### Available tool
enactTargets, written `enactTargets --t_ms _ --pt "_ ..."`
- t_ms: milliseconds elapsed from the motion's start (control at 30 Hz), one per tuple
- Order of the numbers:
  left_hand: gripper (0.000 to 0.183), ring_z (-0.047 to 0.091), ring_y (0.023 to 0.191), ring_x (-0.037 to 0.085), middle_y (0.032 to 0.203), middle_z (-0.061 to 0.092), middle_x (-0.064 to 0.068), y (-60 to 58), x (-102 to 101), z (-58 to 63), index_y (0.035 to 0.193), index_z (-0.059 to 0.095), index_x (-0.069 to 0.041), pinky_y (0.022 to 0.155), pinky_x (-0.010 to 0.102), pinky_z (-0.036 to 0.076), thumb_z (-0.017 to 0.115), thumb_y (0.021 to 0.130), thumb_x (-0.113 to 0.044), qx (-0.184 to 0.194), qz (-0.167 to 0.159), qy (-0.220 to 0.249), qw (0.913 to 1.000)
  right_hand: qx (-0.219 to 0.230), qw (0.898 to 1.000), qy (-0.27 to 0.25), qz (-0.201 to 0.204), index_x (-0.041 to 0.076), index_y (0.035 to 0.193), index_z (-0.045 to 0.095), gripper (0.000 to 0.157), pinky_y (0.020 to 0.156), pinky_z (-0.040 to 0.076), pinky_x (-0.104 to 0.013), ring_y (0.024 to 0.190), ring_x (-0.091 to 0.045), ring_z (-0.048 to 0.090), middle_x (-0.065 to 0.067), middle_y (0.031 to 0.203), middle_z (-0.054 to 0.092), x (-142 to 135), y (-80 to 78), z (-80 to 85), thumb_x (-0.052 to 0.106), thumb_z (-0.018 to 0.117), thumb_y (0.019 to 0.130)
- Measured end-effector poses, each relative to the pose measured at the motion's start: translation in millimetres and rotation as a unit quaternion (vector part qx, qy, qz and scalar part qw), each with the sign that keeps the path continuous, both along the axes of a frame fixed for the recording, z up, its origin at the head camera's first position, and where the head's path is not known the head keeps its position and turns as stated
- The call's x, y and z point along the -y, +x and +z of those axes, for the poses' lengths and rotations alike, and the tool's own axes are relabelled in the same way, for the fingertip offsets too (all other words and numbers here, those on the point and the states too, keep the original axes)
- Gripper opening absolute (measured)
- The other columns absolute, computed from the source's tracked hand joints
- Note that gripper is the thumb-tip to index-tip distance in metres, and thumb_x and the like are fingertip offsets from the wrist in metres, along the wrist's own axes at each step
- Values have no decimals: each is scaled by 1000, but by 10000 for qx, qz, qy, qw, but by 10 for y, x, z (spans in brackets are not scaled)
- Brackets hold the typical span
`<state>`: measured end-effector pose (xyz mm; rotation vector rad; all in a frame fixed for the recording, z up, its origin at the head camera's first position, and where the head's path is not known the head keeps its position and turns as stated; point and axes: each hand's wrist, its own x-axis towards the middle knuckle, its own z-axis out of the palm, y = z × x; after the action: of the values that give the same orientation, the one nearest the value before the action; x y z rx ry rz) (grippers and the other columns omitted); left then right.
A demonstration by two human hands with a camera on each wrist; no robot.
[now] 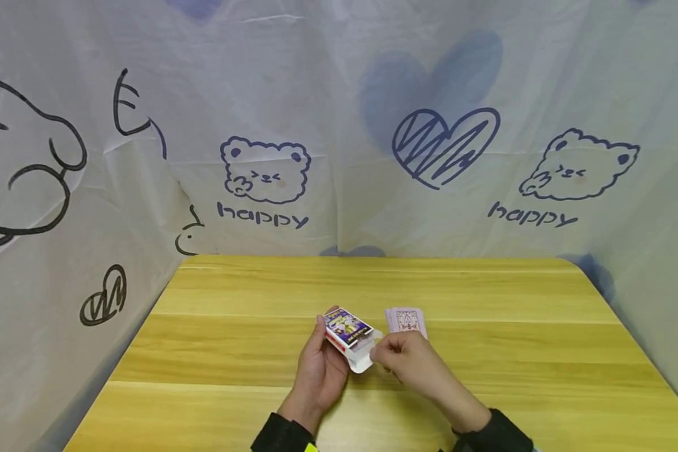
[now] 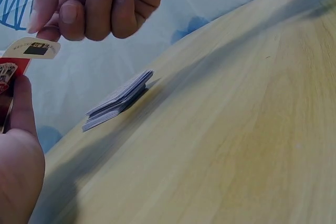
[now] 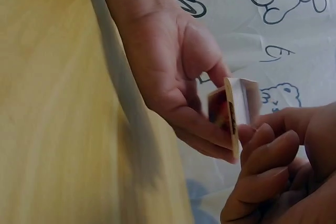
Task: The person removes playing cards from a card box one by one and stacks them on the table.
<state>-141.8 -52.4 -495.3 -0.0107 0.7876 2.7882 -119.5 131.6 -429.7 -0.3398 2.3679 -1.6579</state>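
Note:
My left hand (image 1: pixel 321 370) grips a playing-card box (image 1: pixel 346 328), purple and yellow on its face with red sides. The box is tilted, and its open white end flap (image 1: pixel 360 363) points toward me. My right hand (image 1: pixel 412 361) has its thumb and index finger together at the open end, pinching the edge of a small flap. In the left wrist view the right hand's other fingers (image 2: pixel 98 11) are curled. A deck of playing cards (image 1: pixel 408 320) with red-patterned backs lies on the table just beyond my right hand, partly covered by it in the head view.
The wood-grain table (image 1: pixel 231 351) extends around both hands. A pale cloth (image 1: pixel 339 125) with drawn bears and hearts hangs behind it and along both sides.

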Motion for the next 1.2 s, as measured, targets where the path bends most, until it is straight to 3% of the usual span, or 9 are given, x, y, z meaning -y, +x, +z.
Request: enactTargets --t_ms 167,367,633,867,1033,1200 --pt "61 43 133 23 152 33 12 18 25 -7 151 23 -13 111 31 38 43 102 -43 -247 -277 76 9993 378 9975 -211 -563 -5 73 63 37 38 25 -20 43 -9 35 2 54 46 56 -45 -93 28 68 89" --pt "56 44 131 24 149 38 10 28 39 -15 152 23 -16 111 34 39 41 104 -37 -493 -484 144 9975 646 9906 -552 -1070 -3 71 65 28 38 25 -20 44 -8 35 4 53 46 98 -92 -171 19 70 87" --pt "56 42 134 22 153 33 11 14 61 -9 151 25 -17 111 31 37 42 103 -40 -230 -263 215 9992 1049 9887 -953 -488 -7 91 61 18 45 43 -21 57 -12 50 -3 68 56 31 -97 -125 10 67 85" --pt "58 41 134 21 146 41 7 2 54 -24 150 24 -14 112 30 36 42 102 -43 -79 -107 190 9997 1182 9890 -863 -191 -7 105 59 30 43 41 -21 53 -11 47 -1 68 56 -61 -107 -93 8 68 81" --pt "63 40 132 20 148 36 6 -7 41 -25 149 26 -14 111 31 38 43 100 -50 22 62 35 10000 1035 9922 -641 269 -6 96 60 21 41 35 -20 49 -10 42 0 63 54 -107 -81 -56 8 68 83" --pt "64 42 130 19 149 33 7 -10 31 -23 150 24 -15 110 32 39 42 100 -51 -19 19 -74 10000 822 9951 -483 260 -6 82 60 21 41 32 -19 47 -9 38 2 60 47 -94 -54 -29 14 65 87"
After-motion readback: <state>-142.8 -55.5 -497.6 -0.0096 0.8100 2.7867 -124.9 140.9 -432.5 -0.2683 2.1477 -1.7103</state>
